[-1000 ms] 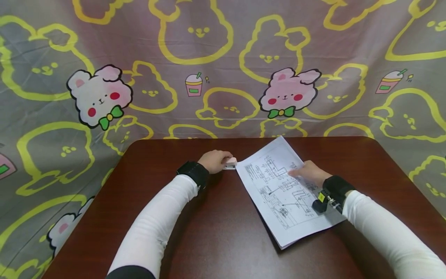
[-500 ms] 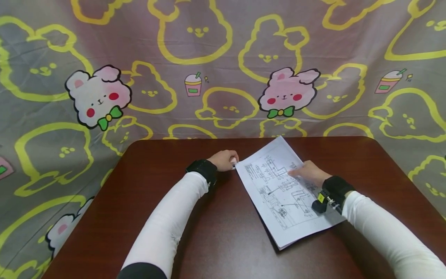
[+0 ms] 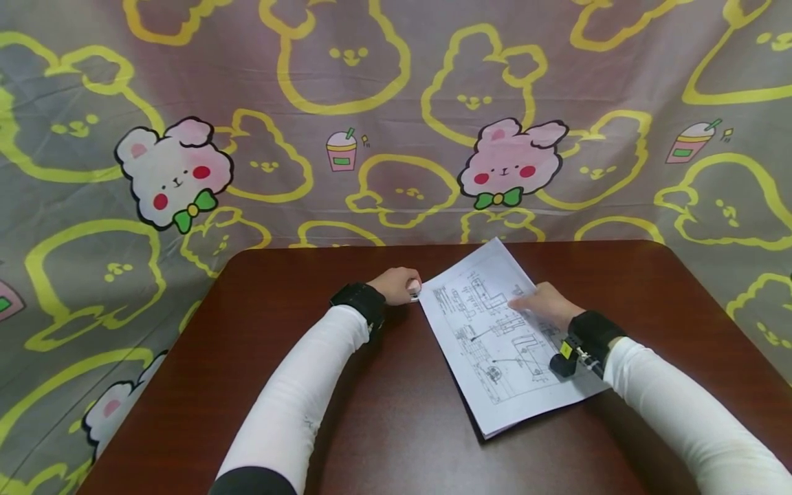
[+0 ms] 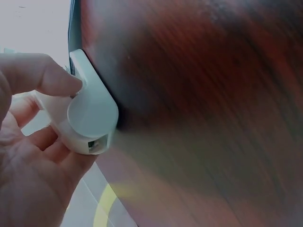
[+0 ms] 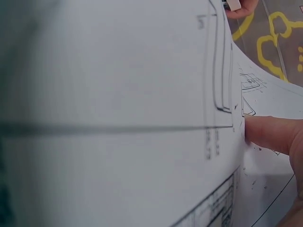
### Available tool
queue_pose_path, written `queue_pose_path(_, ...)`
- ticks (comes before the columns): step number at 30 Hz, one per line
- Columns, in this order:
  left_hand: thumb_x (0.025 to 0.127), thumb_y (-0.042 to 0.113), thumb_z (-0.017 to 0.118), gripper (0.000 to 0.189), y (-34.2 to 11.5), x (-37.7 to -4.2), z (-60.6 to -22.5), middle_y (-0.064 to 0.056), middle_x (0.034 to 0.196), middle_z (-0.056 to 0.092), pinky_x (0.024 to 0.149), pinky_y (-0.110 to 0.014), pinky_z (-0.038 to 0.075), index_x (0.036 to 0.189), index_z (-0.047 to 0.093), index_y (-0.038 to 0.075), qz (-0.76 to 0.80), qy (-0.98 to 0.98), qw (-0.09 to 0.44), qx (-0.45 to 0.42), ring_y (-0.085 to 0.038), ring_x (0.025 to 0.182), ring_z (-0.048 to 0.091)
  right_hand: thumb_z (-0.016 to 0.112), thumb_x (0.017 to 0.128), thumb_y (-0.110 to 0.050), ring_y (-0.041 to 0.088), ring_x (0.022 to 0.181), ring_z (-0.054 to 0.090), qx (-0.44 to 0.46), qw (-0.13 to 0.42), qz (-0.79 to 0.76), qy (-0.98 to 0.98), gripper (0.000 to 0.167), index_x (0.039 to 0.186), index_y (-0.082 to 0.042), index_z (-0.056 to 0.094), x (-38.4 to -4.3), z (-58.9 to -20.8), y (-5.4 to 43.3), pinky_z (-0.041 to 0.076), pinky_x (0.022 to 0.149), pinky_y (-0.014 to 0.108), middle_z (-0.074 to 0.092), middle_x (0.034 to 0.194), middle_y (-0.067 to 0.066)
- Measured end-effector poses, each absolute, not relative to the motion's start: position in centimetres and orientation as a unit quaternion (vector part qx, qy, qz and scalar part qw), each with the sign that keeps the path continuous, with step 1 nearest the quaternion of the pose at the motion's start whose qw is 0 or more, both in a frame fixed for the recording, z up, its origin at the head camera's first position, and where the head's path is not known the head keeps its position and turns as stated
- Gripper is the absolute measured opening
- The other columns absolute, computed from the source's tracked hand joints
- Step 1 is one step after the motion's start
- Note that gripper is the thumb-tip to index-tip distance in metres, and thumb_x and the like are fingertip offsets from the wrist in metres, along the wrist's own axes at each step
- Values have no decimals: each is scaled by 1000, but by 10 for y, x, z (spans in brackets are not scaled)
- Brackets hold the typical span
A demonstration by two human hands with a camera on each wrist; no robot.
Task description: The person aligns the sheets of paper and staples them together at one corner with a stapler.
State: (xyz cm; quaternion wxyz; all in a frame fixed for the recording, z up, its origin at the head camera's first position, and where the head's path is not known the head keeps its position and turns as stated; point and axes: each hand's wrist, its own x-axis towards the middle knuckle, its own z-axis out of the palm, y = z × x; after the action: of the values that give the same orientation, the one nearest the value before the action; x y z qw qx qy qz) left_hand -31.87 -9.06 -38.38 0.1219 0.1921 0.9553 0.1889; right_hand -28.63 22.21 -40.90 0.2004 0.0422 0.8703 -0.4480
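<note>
In the head view my left hand grips a small pale stapler at the left corner of a stack of printed papers. The left wrist view shows the thumb on top of the stapler and curled fingers around its side and underneath. Its far end meets the edge of the papers; whether a corner sits inside its mouth is hidden. My right hand holds the stack's right edge, thumb on the top sheet, the other fingers hidden beneath. Line drawings cover that sheet, also seen large in the right wrist view.
A dark brown wooden table lies under both arms. Behind it hangs a grey cloth with yellow outlines and cartoon rabbits. A black wrist camera on my right wrist hangs over the papers.
My left hand has moved right with the stapler, up to the papers' corner. The stack and my right hand have shifted slightly left in the head view.
</note>
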Motion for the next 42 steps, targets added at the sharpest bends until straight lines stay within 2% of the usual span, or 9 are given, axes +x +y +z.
queue_pose_path(4,84,7,69,29,-92,-320,-385,-12,106,63,89,-36,45,112,62,3,176,958,112,197,-26,95,57,66,92,-31,27,72,68,45,198,-448,871,56,132,4,49,-287,-410,220,55,65,36,66,100,17)
queue_pose_path(13,83,7,71,39,-96,-323,-391,-14,111,63,93,-37,45,119,59,-1,177,961,107,185,-26,96,57,68,91,-31,29,72,69,41,207,-451,867,51,130,0,53,-288,-409,213,56,65,38,68,96,15)
queue_pose_path(22,83,3,72,23,-99,-325,-392,-9,102,65,87,-35,44,105,68,4,169,958,93,210,-25,92,57,67,92,-29,29,71,69,28,205,-448,870,49,130,-1,54,-290,-410,214,56,65,40,69,97,15)
queue_pose_path(33,84,0,70,25,-97,-322,-392,-8,104,64,89,-36,44,108,66,7,160,962,99,197,-25,94,57,67,92,-30,28,71,69,29,202,-442,874,50,130,0,54,-288,-411,213,56,64,39,68,97,15)
queue_pose_path(38,85,10,71,37,-95,-321,-394,-9,111,62,91,-38,46,119,56,10,181,961,106,182,-24,95,57,67,92,-28,28,72,68,13,197,-445,874,50,130,2,54,-288,-412,214,56,66,40,68,99,16)
queue_pose_path(42,92,25,64,40,-86,-323,-391,-10,122,58,92,-39,47,126,50,9,207,959,99,165,-24,101,57,67,93,-27,28,74,68,6,195,-446,874,50,131,2,53,-288,-412,215,56,67,39,68,100,15)
